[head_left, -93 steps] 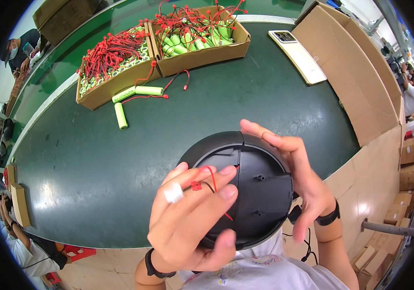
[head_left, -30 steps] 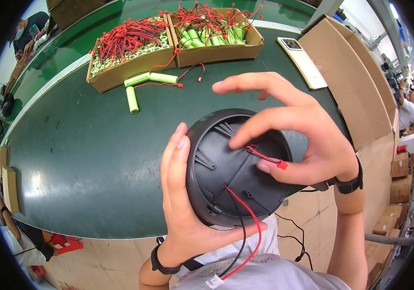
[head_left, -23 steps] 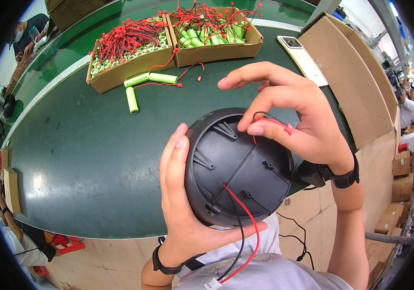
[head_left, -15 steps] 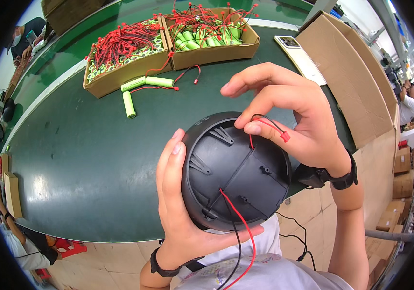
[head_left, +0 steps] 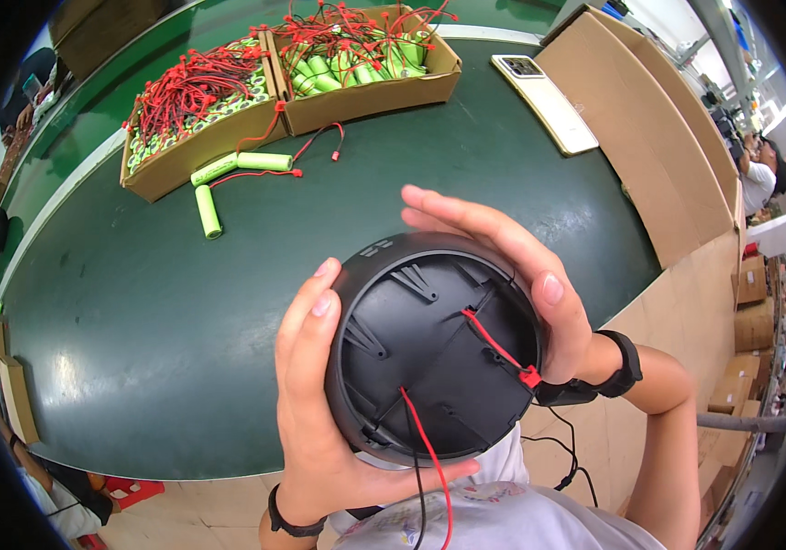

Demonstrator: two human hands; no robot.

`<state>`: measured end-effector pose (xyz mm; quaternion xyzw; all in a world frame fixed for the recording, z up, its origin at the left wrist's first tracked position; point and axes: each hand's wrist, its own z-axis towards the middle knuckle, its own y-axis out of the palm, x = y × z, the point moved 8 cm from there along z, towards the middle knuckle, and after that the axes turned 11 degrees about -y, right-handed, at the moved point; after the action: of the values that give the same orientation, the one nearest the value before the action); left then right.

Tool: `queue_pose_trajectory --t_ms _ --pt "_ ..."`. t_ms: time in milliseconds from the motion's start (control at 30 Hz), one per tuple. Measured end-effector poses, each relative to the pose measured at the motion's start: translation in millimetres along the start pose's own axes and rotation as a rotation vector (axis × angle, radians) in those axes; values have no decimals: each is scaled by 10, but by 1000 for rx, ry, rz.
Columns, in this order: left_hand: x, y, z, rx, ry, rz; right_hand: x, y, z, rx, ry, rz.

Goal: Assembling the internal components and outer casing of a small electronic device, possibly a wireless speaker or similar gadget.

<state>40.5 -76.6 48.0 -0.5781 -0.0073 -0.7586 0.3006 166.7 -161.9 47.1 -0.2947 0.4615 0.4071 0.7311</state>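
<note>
Both hands now cup the round black plastic housing [head_left: 434, 344], held open side up above the near edge of the green bench [head_left: 136, 348]: the left hand [head_left: 319, 412] cradles its rim from 9 to 6 o'clock, and the right hand [head_left: 512, 275], which half a second ago pinched the red connector [head_left: 529, 376], has let go and lies flat along the rim from 12 to 3 o'clock. The red lead (connector now at 3 o'clock) rests across the ribbed interior, apparently seated. Loose green battery cells [head_left: 237, 167] lie far off at 11 o'clock.
</note>
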Motion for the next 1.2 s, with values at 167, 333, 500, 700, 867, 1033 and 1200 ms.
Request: queue_pose_trajectory --t_ms 167,333,500,700,867,1033,1200 --pt "-18 -10 8 -29 -10 9 10 37 -4 12 48 172" --pt "-31 2 10 -27 7 -15 1 10 -12 54 16 145" --pt "-36 -17 -7 -2 33 -47 -7 6 -11 63 9 129" --pt "-39 -35 26 -6 27 -23 17 -14 -24 110 19 120" --pt "-71 -61 65 -46 -64 -48 51 -37 -59 198 -83 325" --pt "-71 -90 49 -80 -74 -37 107 49 -63 81 -28 264" --pt "-56 -114 48 -71 -35 -72 79 120 -30 95 32 276"
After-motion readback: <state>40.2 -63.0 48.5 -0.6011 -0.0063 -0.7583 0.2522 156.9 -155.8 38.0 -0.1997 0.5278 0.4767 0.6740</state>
